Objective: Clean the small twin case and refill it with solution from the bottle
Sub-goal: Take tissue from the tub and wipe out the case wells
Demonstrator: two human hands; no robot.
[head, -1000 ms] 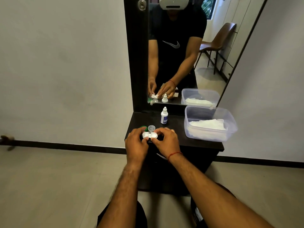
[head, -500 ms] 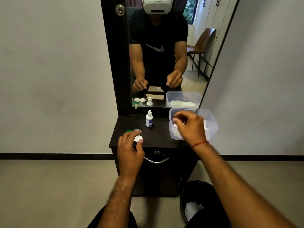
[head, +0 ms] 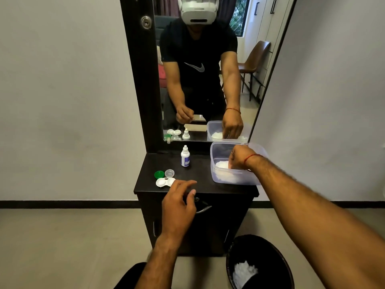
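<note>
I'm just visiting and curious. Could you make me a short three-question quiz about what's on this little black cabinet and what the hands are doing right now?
1. True or false: both caps are screwed onto the twin case.
2. Where is the right hand? A) on the bottle B) inside the clear tub C) in the bin
3. Fill in: the bottle stands ____, its cap on.

Key
1. False: the green cap and the clear cap lie loose behind the case.
2. B: it reaches into the tub, at the white wad.
3. Upright, near the mirror. The left hand hovers by the case, holding nothing.
</note>
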